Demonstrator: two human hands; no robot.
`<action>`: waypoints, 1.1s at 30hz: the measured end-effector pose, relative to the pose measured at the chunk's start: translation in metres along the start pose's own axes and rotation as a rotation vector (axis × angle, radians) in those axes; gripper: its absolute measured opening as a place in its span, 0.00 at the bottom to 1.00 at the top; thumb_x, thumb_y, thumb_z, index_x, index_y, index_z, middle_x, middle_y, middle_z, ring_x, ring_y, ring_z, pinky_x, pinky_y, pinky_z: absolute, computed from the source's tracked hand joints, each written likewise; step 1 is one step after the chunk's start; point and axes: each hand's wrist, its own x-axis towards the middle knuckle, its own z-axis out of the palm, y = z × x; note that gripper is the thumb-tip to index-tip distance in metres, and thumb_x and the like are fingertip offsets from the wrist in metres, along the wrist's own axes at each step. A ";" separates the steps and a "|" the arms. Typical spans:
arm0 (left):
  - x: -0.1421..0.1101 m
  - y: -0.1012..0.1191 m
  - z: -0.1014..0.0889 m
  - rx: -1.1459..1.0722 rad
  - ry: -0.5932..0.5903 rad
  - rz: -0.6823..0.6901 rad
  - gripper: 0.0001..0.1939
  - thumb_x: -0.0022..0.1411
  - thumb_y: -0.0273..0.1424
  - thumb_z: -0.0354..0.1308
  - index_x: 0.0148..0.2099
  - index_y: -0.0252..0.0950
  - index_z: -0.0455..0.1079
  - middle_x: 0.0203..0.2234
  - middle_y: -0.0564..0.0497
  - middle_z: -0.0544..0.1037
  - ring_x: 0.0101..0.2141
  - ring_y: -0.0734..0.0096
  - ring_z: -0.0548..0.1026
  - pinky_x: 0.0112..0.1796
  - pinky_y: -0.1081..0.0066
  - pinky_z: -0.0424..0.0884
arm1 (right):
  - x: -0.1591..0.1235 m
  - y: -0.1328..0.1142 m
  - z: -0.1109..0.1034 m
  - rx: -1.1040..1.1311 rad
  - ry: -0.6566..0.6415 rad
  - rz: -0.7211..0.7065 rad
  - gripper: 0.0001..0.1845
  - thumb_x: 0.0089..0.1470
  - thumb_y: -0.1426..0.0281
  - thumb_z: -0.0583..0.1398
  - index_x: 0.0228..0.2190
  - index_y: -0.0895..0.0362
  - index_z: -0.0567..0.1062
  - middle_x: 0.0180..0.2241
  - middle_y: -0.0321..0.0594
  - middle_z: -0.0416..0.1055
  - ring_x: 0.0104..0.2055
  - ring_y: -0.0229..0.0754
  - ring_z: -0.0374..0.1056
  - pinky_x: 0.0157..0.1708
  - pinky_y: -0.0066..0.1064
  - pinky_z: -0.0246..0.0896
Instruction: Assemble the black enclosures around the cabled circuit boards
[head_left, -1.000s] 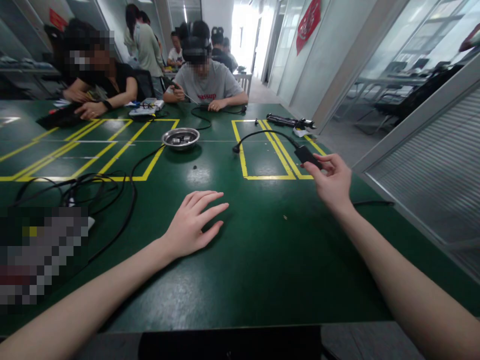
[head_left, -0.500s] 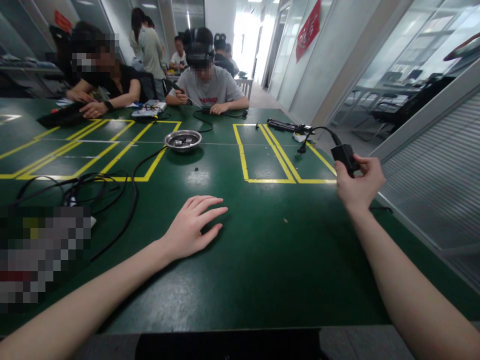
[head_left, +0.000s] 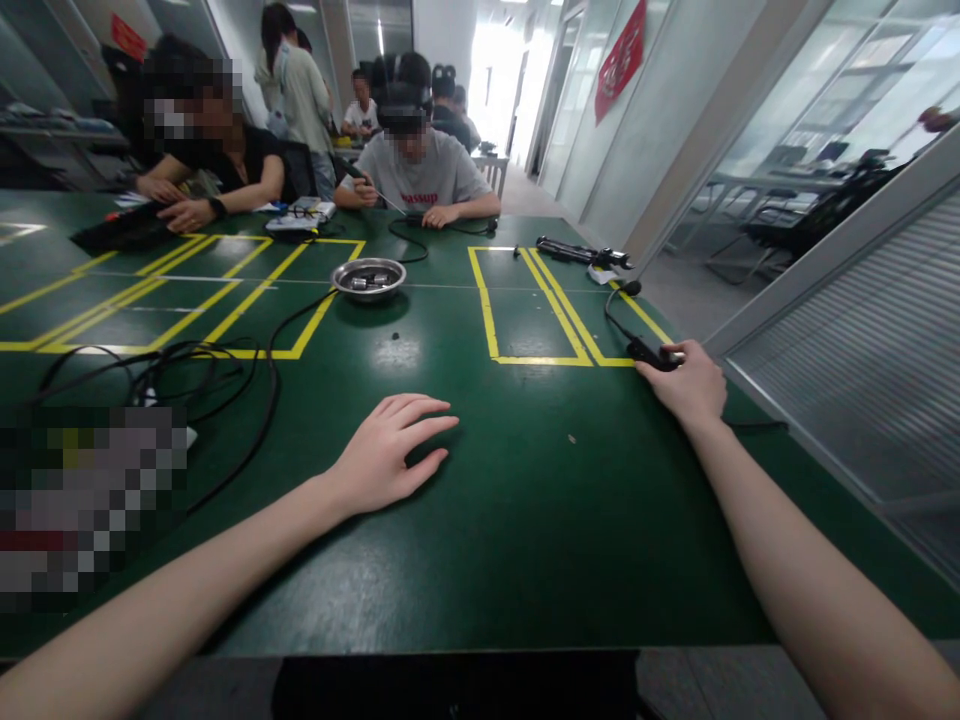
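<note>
My right hand point(head_left: 691, 388) is closed around a black power adapter point(head_left: 643, 352) low over the right side of the green table point(head_left: 525, 520). The fingers cover part of the adapter, and I cannot tell if it touches the tabletop. From its far end a short black cord runs to a plug point(head_left: 632, 288), close to the yellow tape. My left hand point(head_left: 391, 450) rests palm down on the table with its fingers spread and nothing in them. Ahead of it stands a round metal bowl point(head_left: 369, 292) with small metal parts inside.
Tangled black cables point(head_left: 202, 365) lie at the left, by a blurred-out object point(head_left: 90, 500). Yellow tape point(head_left: 536, 361) marks boxes on the table. Black tools point(head_left: 581, 250) lie at the far right. Two people sit across the table, one holding a screwdriver-like tool.
My right hand has come down and slightly left with the power adapter, from above the table to near its surface. The plug now lies farther out. My left hand has stayed put.
</note>
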 end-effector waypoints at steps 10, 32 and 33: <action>0.000 0.001 -0.001 -0.025 -0.019 -0.018 0.15 0.71 0.31 0.58 0.58 0.40 0.76 0.56 0.42 0.79 0.56 0.54 0.76 0.56 0.49 0.74 | -0.002 -0.016 -0.005 0.134 -0.005 0.176 0.12 0.58 0.61 0.61 0.40 0.56 0.76 0.29 0.40 0.73 0.28 0.48 0.71 0.39 0.43 0.69; 0.000 0.000 -0.001 -0.028 -0.025 -0.002 0.13 0.71 0.30 0.59 0.55 0.38 0.77 0.56 0.40 0.79 0.55 0.54 0.77 0.54 0.50 0.76 | 0.000 -0.018 -0.012 0.081 0.036 0.195 0.37 0.50 0.62 0.68 0.58 0.64 0.73 0.52 0.63 0.75 0.56 0.67 0.72 0.59 0.55 0.63; 0.000 0.000 -0.001 -0.028 -0.026 0.000 0.12 0.71 0.30 0.59 0.54 0.38 0.77 0.56 0.40 0.79 0.55 0.54 0.77 0.54 0.50 0.76 | 0.000 -0.019 -0.012 0.084 0.063 0.153 0.36 0.49 0.63 0.69 0.57 0.64 0.74 0.54 0.63 0.74 0.60 0.68 0.69 0.61 0.54 0.61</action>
